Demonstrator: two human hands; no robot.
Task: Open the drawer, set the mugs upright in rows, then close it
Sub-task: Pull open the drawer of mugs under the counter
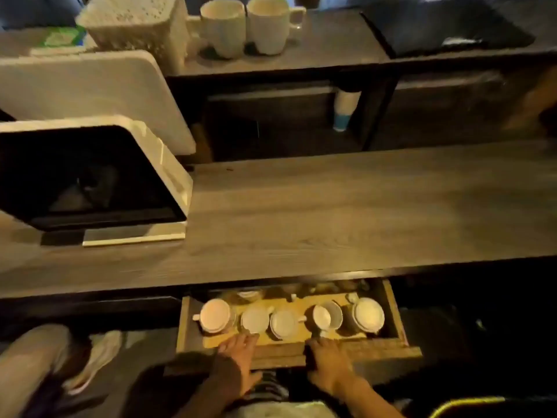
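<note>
Drawer (398,324): stood pulled part-way out from beneath the wooden counter (331,212); its front panel ran along the near edge, under my hands.
Mugs (283,322): five white mugs lay in a loose row across the drawer floor. Most seemed to rest mouth-down or tipped, though blur kept me from telling each one's pose.
Leftmost mug (214,315): sat near the drawer's left wall, handle pointing left.
Fourth mug (327,316): lay on its side, its mouth facing left.
Rightmost mug (368,315): sat close to the drawer's right wall.
Back of drawer: more crockery showed in shadow under the counter edge; I could not make it out.
My left hand (238,362): curled over the drawer front, fingers hooked over its top edge just beside the second mug.
My right hand (327,362): likewise gripped the drawer front, fingers over the edge below the fourth mug.
Upper shelf (331,40): carried two upright white mugs (250,25) beside a pale textured container (135,22).
Screen (87,176): a white-framed monitor stood on the counter's left end.
</note>
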